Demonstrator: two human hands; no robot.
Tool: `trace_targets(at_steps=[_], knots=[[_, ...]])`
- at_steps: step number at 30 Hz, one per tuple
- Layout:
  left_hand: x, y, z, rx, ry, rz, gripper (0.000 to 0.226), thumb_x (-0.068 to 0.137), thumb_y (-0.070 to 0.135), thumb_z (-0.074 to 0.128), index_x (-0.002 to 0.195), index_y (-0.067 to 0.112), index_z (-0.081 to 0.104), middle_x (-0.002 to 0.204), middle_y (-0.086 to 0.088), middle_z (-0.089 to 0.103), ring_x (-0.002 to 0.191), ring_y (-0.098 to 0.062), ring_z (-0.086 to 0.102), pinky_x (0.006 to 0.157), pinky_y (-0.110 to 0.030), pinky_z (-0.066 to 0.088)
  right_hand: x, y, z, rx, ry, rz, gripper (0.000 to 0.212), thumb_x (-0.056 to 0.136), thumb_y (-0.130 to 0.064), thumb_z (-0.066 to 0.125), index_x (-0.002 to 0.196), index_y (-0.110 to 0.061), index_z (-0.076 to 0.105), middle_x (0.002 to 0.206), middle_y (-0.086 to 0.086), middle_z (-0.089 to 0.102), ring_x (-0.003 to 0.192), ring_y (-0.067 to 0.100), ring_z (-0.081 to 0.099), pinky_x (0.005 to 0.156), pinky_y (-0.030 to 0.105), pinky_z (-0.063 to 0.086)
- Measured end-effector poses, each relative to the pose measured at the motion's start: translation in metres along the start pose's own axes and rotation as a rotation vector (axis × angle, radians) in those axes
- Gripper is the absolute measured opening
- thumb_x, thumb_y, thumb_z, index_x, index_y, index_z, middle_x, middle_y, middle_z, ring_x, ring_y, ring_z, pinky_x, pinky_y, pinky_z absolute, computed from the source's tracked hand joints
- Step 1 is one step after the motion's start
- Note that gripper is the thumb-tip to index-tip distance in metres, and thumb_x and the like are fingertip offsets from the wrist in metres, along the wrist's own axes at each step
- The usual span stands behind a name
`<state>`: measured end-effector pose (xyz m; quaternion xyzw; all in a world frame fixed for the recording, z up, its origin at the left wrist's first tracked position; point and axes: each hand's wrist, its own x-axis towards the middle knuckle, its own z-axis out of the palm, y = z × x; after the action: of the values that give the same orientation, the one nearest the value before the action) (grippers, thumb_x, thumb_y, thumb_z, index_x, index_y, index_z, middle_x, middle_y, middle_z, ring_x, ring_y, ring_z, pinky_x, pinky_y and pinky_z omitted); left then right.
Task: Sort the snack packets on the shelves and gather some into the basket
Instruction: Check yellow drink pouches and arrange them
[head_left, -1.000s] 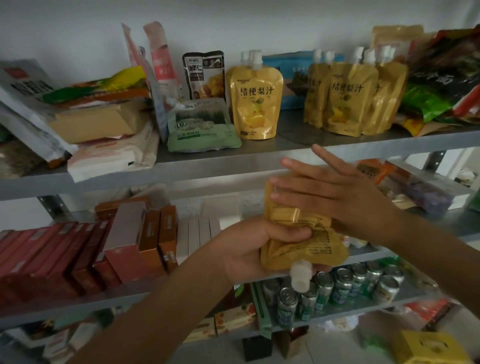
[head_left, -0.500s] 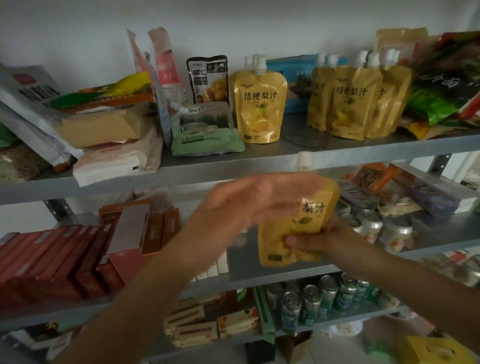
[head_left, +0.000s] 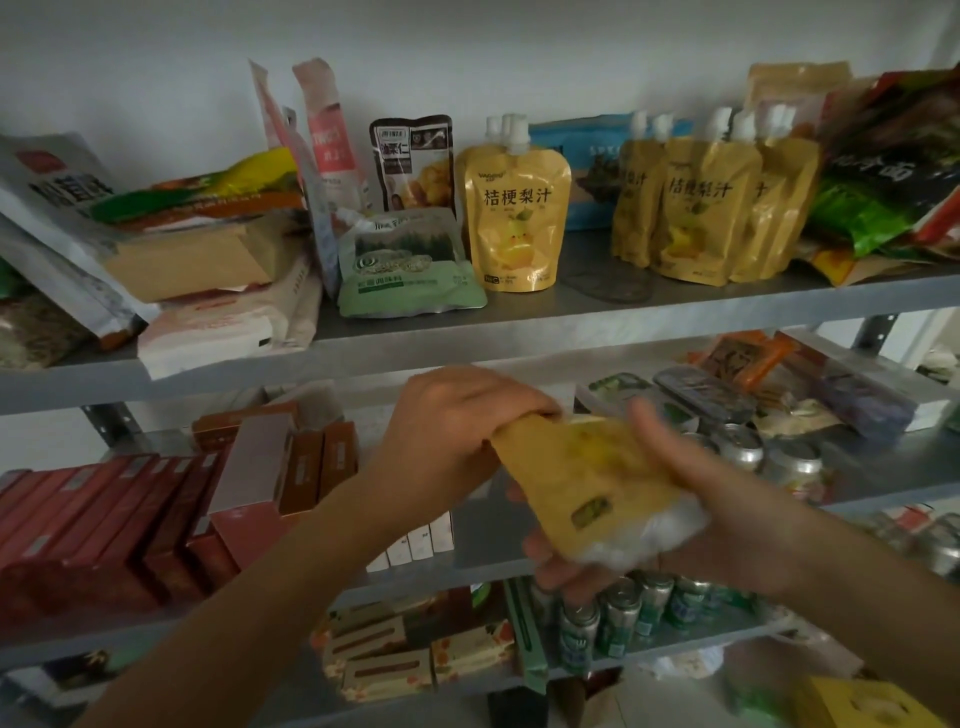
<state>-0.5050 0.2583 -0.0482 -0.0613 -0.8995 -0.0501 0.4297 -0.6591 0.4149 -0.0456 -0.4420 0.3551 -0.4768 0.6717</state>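
Both hands are on one yellow pouch (head_left: 582, 478), held in the air in front of the middle shelf (head_left: 483, 540) and not touching it. The left hand (head_left: 452, 431) pinches the pouch's upper left corner, fingers curled down over the edge. The right hand (head_left: 727, 514) has the other end, thumb across the top face and fingers wrapped underneath, so it sits cradled in the palm. The pouch is tilted, left corner high, right end low. There's a white blur at the low end, could be the cap, but it's too smeared to say.

Up on the top shelf (head_left: 519, 338), a lone pouch (head_left: 514, 218) of the same kind stands upright near the middle, white cap up. Just left of it a green packet (head_left: 405, 270) leans back against a dark packet (head_left: 413, 161), with two pink packets (head_left: 324, 130) standing tall beside those. Right of the lone one, past a gap, a bunch of pouches (head_left: 701, 213) stands packed together and overlapping, partly in front of a blue box (head_left: 587, 171). Far left is a messy pile of bags (head_left: 130, 234) lying flat. Far right there's a heap of green and dark bags (head_left: 883, 176).

The middle shelf has red boxes (head_left: 104, 519) in rows on the left and cans (head_left: 743, 452) beyond the right hand. Lower down are green cans (head_left: 623, 618) and some cream boxes (head_left: 395, 660).
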Motion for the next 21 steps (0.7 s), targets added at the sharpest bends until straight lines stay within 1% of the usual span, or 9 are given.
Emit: trace_targets(at_steps=[2,3,5,8,10,12,15,18,21], knots=[[0.004,0.009,-0.003,-0.106,-0.039,-0.326,0.006,0.083,0.012,0.069,0.090,0.013,0.069,0.075,-0.006,0.073,0.066,-0.019,0.069,0.062,-0.041,0.056,0.001,-0.007,-0.012,0.129,0.003,-0.030,0.091,0.086,-0.073,0.030,0.129,0.004,0.053,0.120,0.025,0.062,0.113,0.034,0.060,0.098,0.045,0.046],[0.007,0.016,-0.004,-0.262,-0.048,-0.530,0.002,0.084,0.008,0.069,0.084,0.008,0.071,0.074,-0.009,0.072,0.064,-0.022,0.068,0.063,-0.042,0.057,0.001,-0.009,-0.016,0.181,-0.020,-0.099,0.097,0.086,-0.074,0.027,0.131,0.010,0.047,0.122,0.028,0.059,0.117,0.036,0.057,0.101,0.046,0.043],[0.013,0.024,-0.008,-0.672,-0.042,-0.866,0.009,0.083,0.005,0.068,0.091,0.004,0.071,0.084,-0.010,0.074,0.074,-0.023,0.071,0.069,-0.033,0.059,-0.001,-0.006,-0.024,0.040,-0.006,-0.266,0.082,0.091,-0.064,0.032,0.127,0.006,0.054,0.123,0.024,0.061,0.117,0.035,0.058,0.097,0.044,0.047],[0.017,0.026,-0.011,-1.059,-0.201,-1.122,0.026,0.084,0.011,0.065,0.109,0.006,0.066,0.100,-0.013,0.073,0.088,-0.029,0.071,0.075,-0.036,0.060,-0.008,-0.008,-0.022,-0.964,0.356,-0.770,0.039,0.091,-0.024,0.055,0.126,-0.007,0.057,0.132,0.008,0.059,0.120,0.025,0.057,0.100,0.039,0.046],[0.018,0.031,-0.011,-1.182,-0.324,-1.175,0.030,0.081,0.017,0.064,0.108,0.004,0.066,0.098,-0.018,0.072,0.082,-0.029,0.071,0.070,-0.034,0.060,-0.003,-0.007,-0.027,-1.726,0.441,-0.947,0.047,0.086,-0.011,0.055,0.133,-0.014,0.048,0.143,0.001,0.045,0.136,0.022,0.040,0.113,0.045,0.030],[0.020,0.036,-0.009,-1.249,-0.364,-1.202,0.030,0.080,0.018,0.063,0.103,0.000,0.068,0.091,-0.021,0.071,0.072,-0.026,0.070,0.063,-0.031,0.058,0.006,-0.006,-0.038,-2.084,0.457,-0.955,0.052,0.089,-0.016,0.056,0.138,-0.016,0.039,0.149,0.003,0.037,0.141,0.022,0.031,0.116,0.052,0.018],[0.024,0.036,-0.011,-1.356,-0.299,-1.246,0.026,0.081,0.017,0.058,0.090,-0.003,0.073,0.077,-0.019,0.071,0.058,-0.021,0.069,0.057,-0.028,0.058,0.011,-0.004,-0.050,-1.967,0.414,-0.916,0.058,0.086,-0.007,0.061,0.139,-0.012,0.039,0.145,0.005,0.044,0.138,0.017,0.037,0.115,0.051,0.025],[0.027,0.031,-0.013,-1.471,-0.258,-1.254,0.031,0.077,0.020,0.056,0.081,-0.005,0.075,0.068,-0.014,0.071,0.050,-0.015,0.067,0.056,-0.026,0.058,0.011,-0.004,-0.050,-1.693,0.386,-0.754,0.070,0.080,-0.015,0.069,0.143,-0.015,0.038,0.145,-0.001,0.046,0.132,0.011,0.045,0.106,0.037,0.042],[0.029,0.030,-0.010,-1.554,-0.249,-1.165,0.046,0.086,0.031,0.047,0.091,-0.006,0.073,0.072,-0.013,0.072,0.059,-0.016,0.070,0.061,-0.028,0.059,0.017,-0.009,-0.044,-1.433,0.485,-0.848,0.041,0.090,-0.031,0.058,0.129,-0.018,0.053,0.120,-0.010,0.063,0.107,-0.004,0.059,0.086,0.021,0.052]])
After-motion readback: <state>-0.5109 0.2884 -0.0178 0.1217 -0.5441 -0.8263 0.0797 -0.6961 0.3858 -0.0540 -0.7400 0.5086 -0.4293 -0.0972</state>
